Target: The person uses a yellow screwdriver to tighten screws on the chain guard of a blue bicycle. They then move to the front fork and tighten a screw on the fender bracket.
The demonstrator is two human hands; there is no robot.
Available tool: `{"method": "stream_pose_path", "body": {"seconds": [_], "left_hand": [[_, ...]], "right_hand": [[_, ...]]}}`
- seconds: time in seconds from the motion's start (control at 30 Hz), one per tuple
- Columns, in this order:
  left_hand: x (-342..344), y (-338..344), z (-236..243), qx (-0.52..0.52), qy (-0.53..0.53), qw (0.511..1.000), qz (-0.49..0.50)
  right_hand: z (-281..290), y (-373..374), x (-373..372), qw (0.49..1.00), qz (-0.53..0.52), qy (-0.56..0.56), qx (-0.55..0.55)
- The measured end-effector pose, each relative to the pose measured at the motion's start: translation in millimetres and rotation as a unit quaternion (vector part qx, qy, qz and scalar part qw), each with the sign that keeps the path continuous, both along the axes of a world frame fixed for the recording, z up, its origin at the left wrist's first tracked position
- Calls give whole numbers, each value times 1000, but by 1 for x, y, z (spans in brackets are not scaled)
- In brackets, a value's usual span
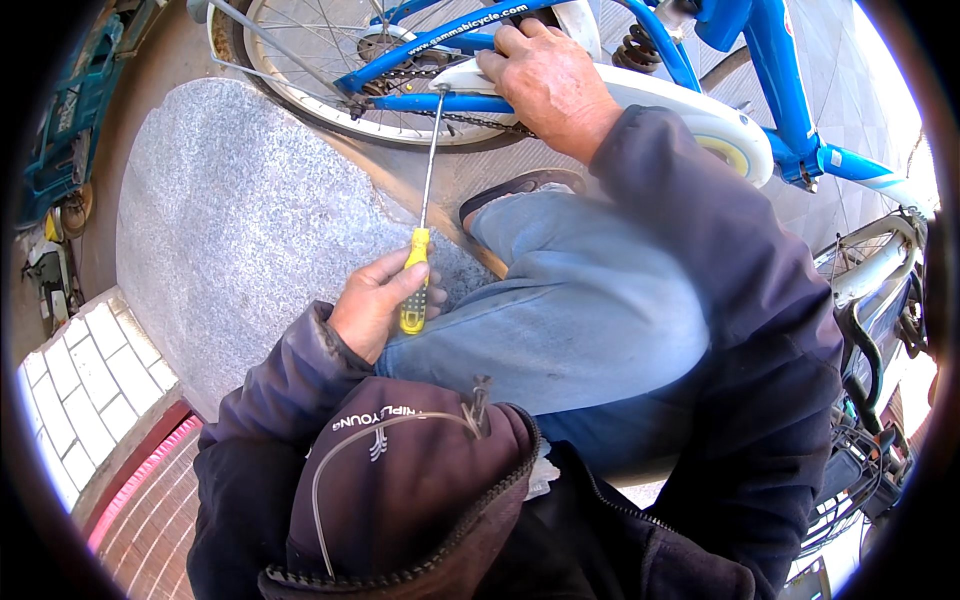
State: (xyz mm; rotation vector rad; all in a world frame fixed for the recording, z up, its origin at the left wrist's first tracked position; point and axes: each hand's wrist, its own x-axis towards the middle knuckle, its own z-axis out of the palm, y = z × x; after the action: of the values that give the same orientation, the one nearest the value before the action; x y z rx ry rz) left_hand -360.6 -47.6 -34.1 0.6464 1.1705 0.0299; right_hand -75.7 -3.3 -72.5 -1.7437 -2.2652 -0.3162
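My left hand (pixel 372 303) is closed round a screwdriver (pixel 414 305) with a yellow and dark handle. Its long metal shaft points away from me, and the tip meets the rear end of a white chain guard (pixel 660 97). Whether the tip sits in a screw is too small to tell. My right hand (pixel 555 92) grips the upper edge of that guard, fingers curled over it and partly hidden. Behind the guard are the blue bicycle frame (pixel 785 90), the chain (pixel 460 119) and the spoked rear wheel (pixel 300 92).
A grey speckled stone slab (pixel 240 210) lies left of my bent knee (pixel 600 300). A teal crate (pixel 80 120) stands at the far left. More bicycle parts (pixel 870 270) crowd the right side. White tiles (pixel 95 370) are at the lower left.
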Motion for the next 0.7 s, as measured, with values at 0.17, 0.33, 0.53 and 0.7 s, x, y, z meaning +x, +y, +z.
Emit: {"method": "stream_pose_path", "body": {"seconds": [0.17,0.33,0.53,0.7], "left_hand": [[0,-5,2,25,23,999,2],[-2,-6,-1,33,54,998,15],[-3,-7,-1,41,48,998,28],[-8,-7,-2,28,9,999,30]], "right_hand": [[-3,0,1,1000,2,-2,8],[-4,0,0,1000,-5,-12,10],[-3,0,0,1000,-5,-10,12],[-5,0,-1,1000,-11,-21,3]]}}
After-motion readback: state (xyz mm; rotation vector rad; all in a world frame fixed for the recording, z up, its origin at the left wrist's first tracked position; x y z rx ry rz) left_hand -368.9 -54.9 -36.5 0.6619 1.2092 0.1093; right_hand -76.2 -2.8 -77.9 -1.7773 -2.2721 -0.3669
